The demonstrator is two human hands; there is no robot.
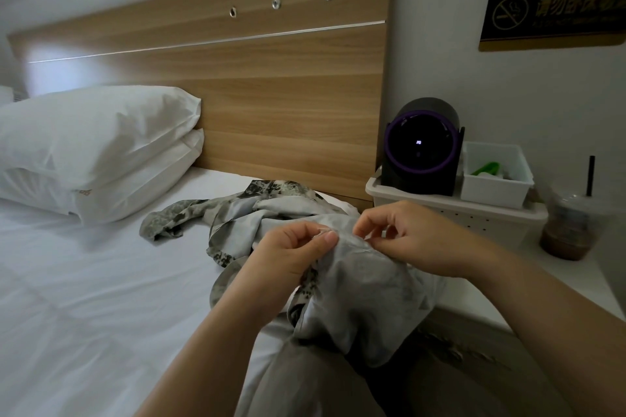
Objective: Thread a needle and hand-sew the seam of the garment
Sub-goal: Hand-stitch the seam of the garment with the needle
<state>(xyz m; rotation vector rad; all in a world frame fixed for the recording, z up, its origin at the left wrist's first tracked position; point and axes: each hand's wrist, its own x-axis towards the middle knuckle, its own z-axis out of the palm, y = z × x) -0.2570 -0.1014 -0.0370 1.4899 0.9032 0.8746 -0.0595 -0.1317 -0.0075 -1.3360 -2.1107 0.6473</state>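
A grey garment (366,294) with a dark camouflage print is bunched over my lap and trails onto the white bed (84,298). My left hand (288,261) pinches a fold of the fabric between thumb and forefinger at its top edge. Just to the right, my right hand (410,237) has its fingers curled, with thumb and forefinger pinched close to the fabric's edge. The needle and thread are too small to make out.
Two white pillows (98,149) lie at the left against a wooden headboard (271,95). On the right, a white tray (474,210) holds a dark round device (420,145) and a small white bin (496,176). A lidded drink cup (572,227) stands beside it.
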